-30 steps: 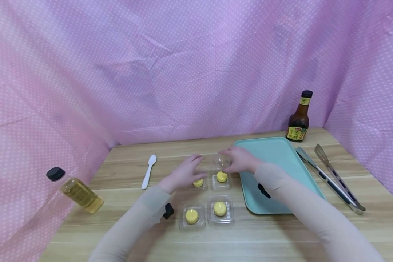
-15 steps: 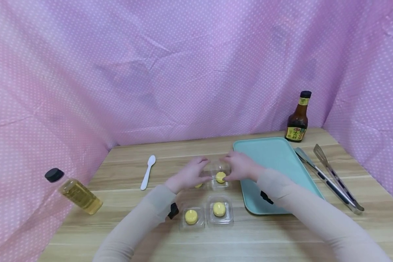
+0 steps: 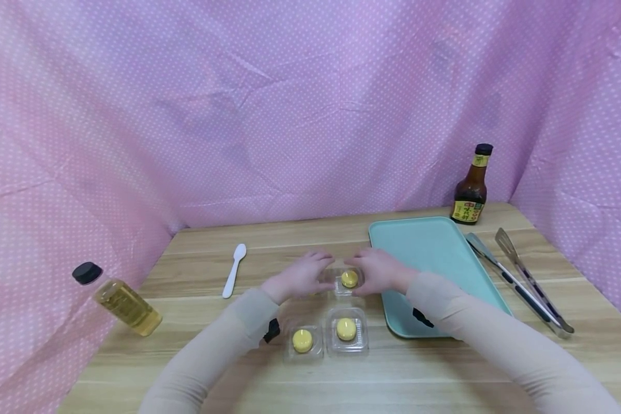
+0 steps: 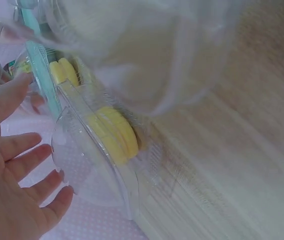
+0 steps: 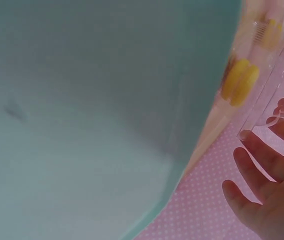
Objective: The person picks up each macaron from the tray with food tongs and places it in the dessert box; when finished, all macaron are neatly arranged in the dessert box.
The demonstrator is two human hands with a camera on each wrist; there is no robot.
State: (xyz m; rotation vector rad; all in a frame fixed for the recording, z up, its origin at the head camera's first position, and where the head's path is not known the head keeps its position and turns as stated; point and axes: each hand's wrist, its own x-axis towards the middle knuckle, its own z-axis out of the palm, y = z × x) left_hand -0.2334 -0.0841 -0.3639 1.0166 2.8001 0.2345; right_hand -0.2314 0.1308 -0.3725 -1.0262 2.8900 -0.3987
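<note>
Nearest the person, two clear plastic clamshell boxes are sitting side by side on the wooden table (image 3: 196, 345), the left near box (image 3: 302, 342) and the right near box (image 3: 347, 330), each showing a round yellow pastry through its closed lid. Just beyond them, both hands are meeting over a third clamshell box (image 3: 348, 280) with a yellow pastry (image 3: 349, 279) inside, lying just left of the teal tray (image 3: 445, 253). The left hand (image 3: 302, 276) is lying with fingers straight and relaxed against the box's left side, and in the left wrist view its fingers (image 4: 19, 170) are spreading loosely beside the clear dome, grasping nothing. The right hand (image 3: 378, 269) is resting its straightened fingers on the box's right side in the same way; the right wrist view is showing those fingers (image 5: 262, 165) extended against the transparent wall rather than curled round it. The box is looking very light, thin and springy, likely slick and easy to crush, with a soft pastry inside, so taking it by the stiffer rim edges on opposite sides seems wiser than squeezing the dome. Farther off, a white plastic spoon (image 3: 235, 270) is lying to the left, an oil bottle (image 3: 116, 299) is lying on its side at the table's left edge, metal tongs (image 3: 522, 282) are resting right of the tray, and a dark sauce bottle (image 3: 471, 187) is standing upright against the pink dotted cloth (image 3: 290, 115).
</note>
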